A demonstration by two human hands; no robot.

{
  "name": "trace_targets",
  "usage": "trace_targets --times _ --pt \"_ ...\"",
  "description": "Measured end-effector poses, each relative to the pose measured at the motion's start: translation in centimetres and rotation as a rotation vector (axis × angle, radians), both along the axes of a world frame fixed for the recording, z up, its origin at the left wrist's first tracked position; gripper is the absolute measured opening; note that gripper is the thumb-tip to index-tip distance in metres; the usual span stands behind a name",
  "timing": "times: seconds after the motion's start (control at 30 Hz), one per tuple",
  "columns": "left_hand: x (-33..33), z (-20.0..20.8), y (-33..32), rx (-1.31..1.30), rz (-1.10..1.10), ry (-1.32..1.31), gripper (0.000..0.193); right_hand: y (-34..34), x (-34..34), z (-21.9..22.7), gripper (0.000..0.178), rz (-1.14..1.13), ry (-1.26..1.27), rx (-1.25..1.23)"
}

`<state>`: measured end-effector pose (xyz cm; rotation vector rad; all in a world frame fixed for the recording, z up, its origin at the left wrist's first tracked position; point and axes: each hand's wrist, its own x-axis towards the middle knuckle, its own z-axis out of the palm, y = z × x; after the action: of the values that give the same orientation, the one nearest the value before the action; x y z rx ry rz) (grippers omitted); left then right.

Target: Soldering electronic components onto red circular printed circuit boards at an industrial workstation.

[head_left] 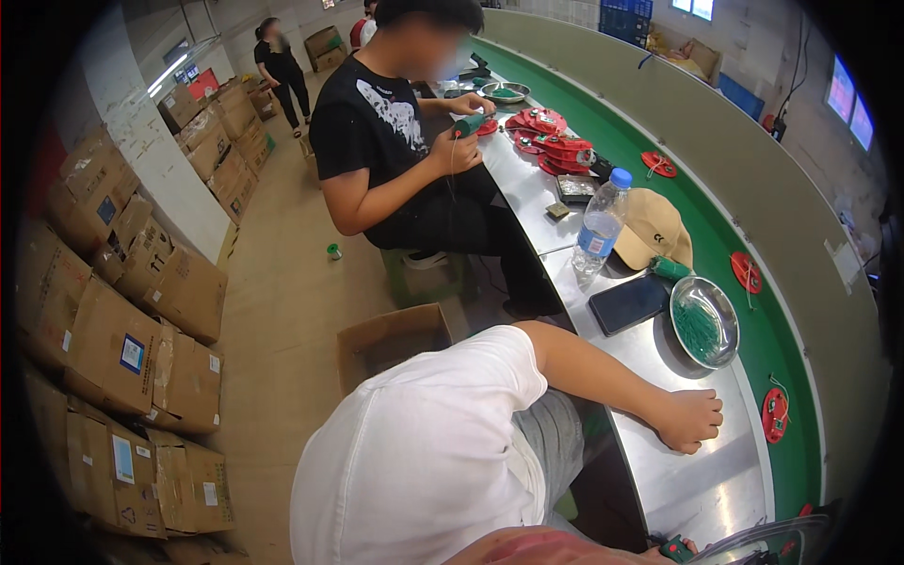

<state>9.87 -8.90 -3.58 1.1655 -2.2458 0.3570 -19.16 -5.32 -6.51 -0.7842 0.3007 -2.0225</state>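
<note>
My left hand (690, 421) rests knuckles up on the metal tabletop (725, 471), its fingers curled in. Its palm side is hidden, so I cannot make out whether anything is in it. Just beyond it stands a round steel dish (733, 318) with thin green pieces inside. At the lower edge, cut off by the frame, my right hand (692, 546) closes around a green and black hand tool (674, 550) with a red spot. A black phone (628, 304) lies near the dish. Past it are a green tool (669, 268), a tan cap (650, 226) and a water bottle (601, 229).
Along the table a green conveyor (753, 325) carries red round parts (775, 414) with wires. A co-worker in black (377, 122) holds a green tool (468, 125) beside a heap of red parts (556, 141). Cartons (141, 358) are stacked at left; an open box (377, 344) stands behind my arm.
</note>
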Motion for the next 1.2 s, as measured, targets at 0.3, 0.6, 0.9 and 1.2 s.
trace_targets --times 0.3,0.6,0.9,1.2 --pt "1.2 -0.8 -1.8 0.018 -0.205 0.23 0.013 3.7 4.8 4.8 0.02 -0.129 -0.032 0.662" --pt "0.5 3.2 0.2 0.201 -0.099 -0.003 0.034 3.8 4.9 5.3 0.03 -0.372 0.095 0.393" --pt "1.0 3.6 0.9 0.242 -0.057 -0.064 0.034 4.2 5.3 5.8 0.029 -0.31 0.072 0.392" --pt "2.0 4.1 1.5 0.245 -0.029 -0.086 0.034 4.5 6.3 6.2 0.033 -0.339 0.129 0.383"
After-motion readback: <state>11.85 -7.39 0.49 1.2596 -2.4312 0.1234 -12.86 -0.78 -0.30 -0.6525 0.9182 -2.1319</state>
